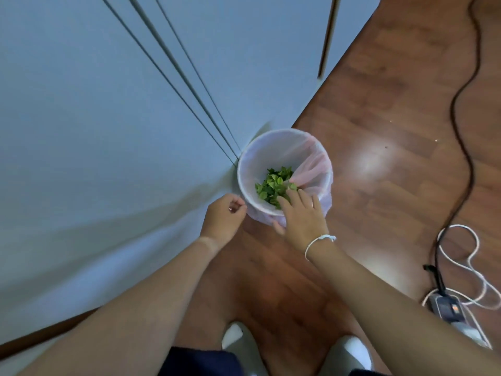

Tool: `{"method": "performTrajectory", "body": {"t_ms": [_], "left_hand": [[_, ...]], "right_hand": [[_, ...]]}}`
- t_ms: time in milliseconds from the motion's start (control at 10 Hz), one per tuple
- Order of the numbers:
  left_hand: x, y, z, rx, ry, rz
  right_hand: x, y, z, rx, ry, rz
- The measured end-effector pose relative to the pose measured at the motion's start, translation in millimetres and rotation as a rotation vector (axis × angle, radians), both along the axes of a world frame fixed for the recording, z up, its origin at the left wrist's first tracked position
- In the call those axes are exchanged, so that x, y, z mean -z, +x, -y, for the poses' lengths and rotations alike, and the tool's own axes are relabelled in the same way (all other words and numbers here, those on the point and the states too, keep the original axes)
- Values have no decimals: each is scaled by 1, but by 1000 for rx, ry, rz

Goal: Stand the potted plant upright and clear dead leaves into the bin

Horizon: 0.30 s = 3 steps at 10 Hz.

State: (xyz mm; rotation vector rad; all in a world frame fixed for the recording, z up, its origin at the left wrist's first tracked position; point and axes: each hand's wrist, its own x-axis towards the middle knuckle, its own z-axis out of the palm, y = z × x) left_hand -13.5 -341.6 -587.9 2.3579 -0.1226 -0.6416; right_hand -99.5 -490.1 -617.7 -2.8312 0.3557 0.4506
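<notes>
A small round white bin (271,147) lined with a pale pink bag stands on the wooden floor against white doors. A heap of green leaves (272,187) lies inside it. My right hand (302,213) reaches over the near rim, fingers spread and touching the leaves, palm down. My left hand (223,218) hovers at the bin's left rim, fingers loosely curled, holding nothing that I can make out. The potted plant is out of view.
White cupboard doors (108,104) fill the left side. A black cable (461,118) and a white cord (471,256) run over the wooden floor (379,77) at right, beside a power strip (447,308). My feet in pale slippers show at the bottom.
</notes>
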Motion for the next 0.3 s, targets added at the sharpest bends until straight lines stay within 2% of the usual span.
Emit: {"method": "performTrajectory", "body": {"t_ms": [200,300], "left_hand": [[-63,5,44,45,-63,-85],[-93,6,51,23,-14,-138]], "right_hand": [[-59,-35,15,67,84,-117],[-87,-42,20,122,79,-172]]}}
